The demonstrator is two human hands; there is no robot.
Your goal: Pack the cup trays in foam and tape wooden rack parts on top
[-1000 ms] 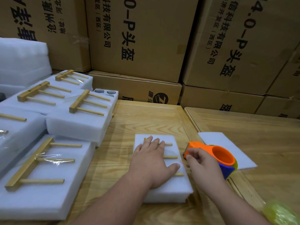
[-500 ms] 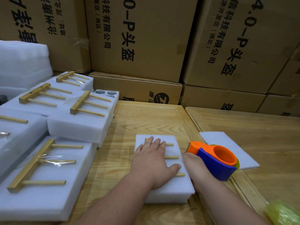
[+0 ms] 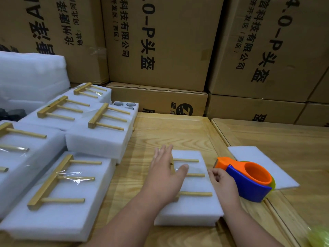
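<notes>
A foam pack [image 3: 191, 209] is laid near the 6 o'clock edge of the wooden surface [image 3: 170, 132], with a rack part [image 3: 193, 175] of three visible dowels on top; bare wood is left open toward 12 o'clock. The left hand [image 3: 165, 177] is spread flat, fingers straight, over the pack's 9 o'clock side, while the right hand [image 3: 223, 184] is curled beside an orange-and-blue tape dispenser [image 3: 247, 180], though its grip cannot be told. Six finished packs [image 3: 58, 209] are crowded at 9 o'clock, and one foam sheet [image 3: 258, 161] is seen at 3 o'clock.
</notes>
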